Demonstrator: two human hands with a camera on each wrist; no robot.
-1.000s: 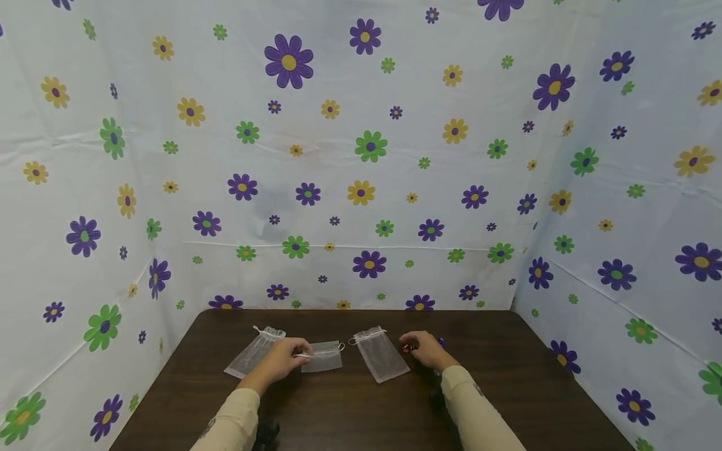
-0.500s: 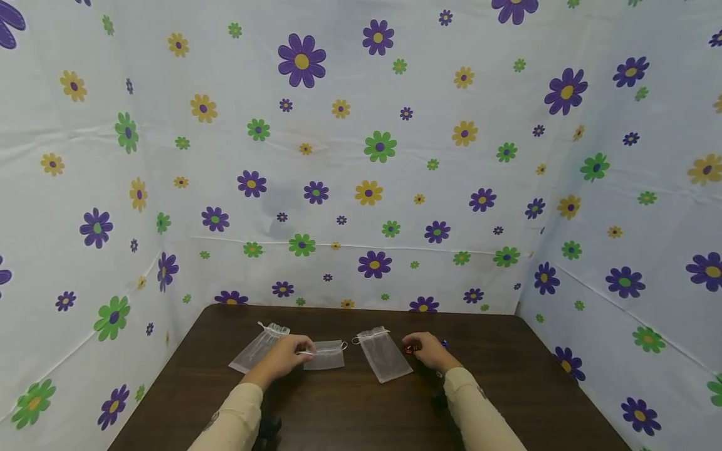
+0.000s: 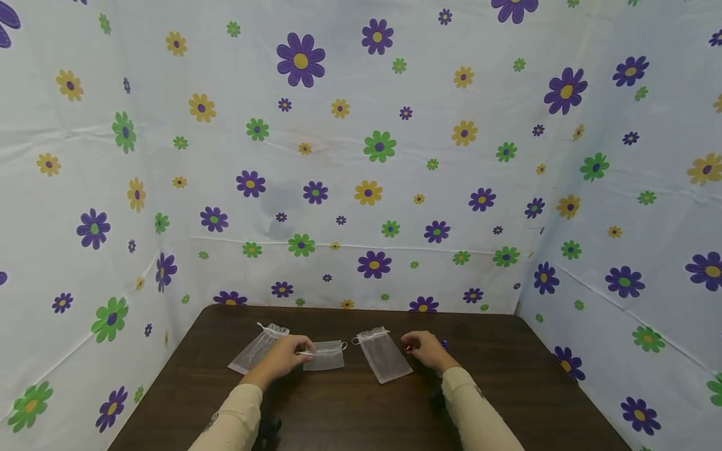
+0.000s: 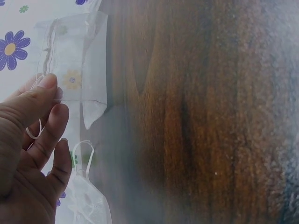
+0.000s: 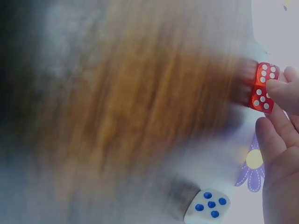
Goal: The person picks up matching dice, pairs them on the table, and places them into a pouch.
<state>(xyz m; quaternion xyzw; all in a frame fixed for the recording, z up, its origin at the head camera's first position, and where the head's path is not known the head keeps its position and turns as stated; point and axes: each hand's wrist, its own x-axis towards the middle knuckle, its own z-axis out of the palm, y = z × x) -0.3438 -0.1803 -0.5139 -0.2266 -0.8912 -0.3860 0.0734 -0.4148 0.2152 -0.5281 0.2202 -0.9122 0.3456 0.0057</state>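
My left hand (image 3: 282,357) pinches the corded end of a small sheer white drawstring pouch (image 3: 326,356) between thumb and fingers. In the left wrist view this pouch (image 4: 72,60) spreads out past the fingertips. Partly behind the left hand lies another sheer pouch (image 3: 254,352). A third pouch (image 3: 385,358) lies flat between the hands. My right hand (image 3: 430,351) pinches red dice (image 5: 264,87) with white pips, seemingly two side by side, the thumb covering part of them. Near that hand in the right wrist view is a white die (image 5: 209,206) with blue pips.
A small blue object (image 3: 445,345), too small to make out, sits just beyond the right hand. The dark wooden table (image 3: 350,413) ends at a white cloth backdrop (image 3: 338,156) with printed flowers, which encloses the back and both sides.
The head view has shifted slightly. Both hands stay in nearly the same places, the left with the pouch and the right with the red dice.
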